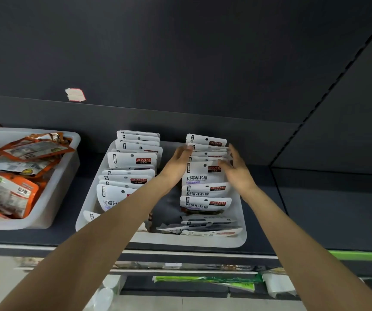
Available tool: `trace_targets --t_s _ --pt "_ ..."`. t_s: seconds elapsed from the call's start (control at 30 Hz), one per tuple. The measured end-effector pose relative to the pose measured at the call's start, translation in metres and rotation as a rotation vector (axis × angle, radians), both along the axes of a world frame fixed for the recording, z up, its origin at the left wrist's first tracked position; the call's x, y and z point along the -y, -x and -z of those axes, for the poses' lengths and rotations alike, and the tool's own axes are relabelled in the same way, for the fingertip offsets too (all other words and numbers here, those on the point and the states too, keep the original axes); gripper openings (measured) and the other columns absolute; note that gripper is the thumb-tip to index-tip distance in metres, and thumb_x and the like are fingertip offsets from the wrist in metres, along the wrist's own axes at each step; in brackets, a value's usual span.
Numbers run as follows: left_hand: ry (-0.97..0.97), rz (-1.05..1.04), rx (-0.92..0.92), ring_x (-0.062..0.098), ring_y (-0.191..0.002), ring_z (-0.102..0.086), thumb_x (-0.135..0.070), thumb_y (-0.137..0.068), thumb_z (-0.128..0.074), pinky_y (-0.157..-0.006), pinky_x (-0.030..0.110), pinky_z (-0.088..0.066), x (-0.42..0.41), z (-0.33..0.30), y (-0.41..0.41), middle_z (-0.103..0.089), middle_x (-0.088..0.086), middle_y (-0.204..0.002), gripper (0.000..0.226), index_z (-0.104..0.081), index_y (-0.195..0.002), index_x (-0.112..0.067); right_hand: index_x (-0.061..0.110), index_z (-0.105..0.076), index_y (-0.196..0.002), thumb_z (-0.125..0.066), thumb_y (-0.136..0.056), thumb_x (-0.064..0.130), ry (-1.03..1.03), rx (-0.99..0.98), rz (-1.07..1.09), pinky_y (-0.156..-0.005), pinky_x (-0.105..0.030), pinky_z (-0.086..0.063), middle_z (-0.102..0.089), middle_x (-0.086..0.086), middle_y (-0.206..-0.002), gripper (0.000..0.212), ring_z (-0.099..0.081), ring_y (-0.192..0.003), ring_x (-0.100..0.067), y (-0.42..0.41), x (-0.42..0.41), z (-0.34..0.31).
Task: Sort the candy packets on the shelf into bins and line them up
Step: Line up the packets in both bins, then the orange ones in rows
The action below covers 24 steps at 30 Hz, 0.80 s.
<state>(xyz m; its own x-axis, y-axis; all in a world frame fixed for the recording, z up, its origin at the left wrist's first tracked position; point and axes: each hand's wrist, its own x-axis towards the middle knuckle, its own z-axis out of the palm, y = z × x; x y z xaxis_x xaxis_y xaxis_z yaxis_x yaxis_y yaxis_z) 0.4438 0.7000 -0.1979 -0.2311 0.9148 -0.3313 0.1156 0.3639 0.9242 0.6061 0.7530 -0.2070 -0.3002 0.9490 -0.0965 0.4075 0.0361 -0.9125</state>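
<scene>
A white bin point(162, 240) on the dark shelf holds two rows of white candy packets with red labels. The left row point(131, 162) stands upright, front to back. The right row point(205, 173) also stands upright; several packets point(205, 227) at its front lie flat. My left hand point(178, 163) presses against the left side of the right row's rear packets. My right hand point(236, 169) is on their right side, fingers spread along the packet edges. Both hands bracket the same group of packets.
A second white bin point(59, 194) at the left holds orange snack packets point(12, 189) piled loosely. The shelf's dark back wall point(180, 122) rises behind the bins, with a torn sticker point(75, 94) on it. Green packages point(205, 280) lie on the shelf below.
</scene>
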Motion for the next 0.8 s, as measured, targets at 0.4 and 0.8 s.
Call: trace_targets --t_s 0.4,0.8 --pt "0.034 -0.012 0.007 0.024 -0.143 -0.024 -0.053 -0.099 -0.022 -0.113 0.038 -0.019 -0.018 -0.014 -0.006 -0.023 0.002 -0.157 0.058 -0.009 -0.152 -0.033 0.031 -0.018 -0.149 -0.048 -0.098 0.028 0.133 -0.003 -0.061 -0.100 -0.022 -0.027 -0.035 0.010 -0.142 0.059 -0.035 -0.130 -0.007 0.010 -0.009 -0.007" --pt "-0.147 0.385 -0.456 0.017 -0.140 -0.027 -0.035 -0.092 -0.057 -0.111 0.022 -0.018 0.049 -0.009 0.005 -0.028 0.003 -0.151 0.057 -0.037 -0.143 -0.020 0.024 -0.047 -0.137 -0.058 -0.092 0.031 0.102 0.025 -0.151 -0.098 -0.019 -0.036 -0.053 0.009 -0.133 0.047 -0.048 -0.123 -0.005 -0.038 0.061 -0.024"
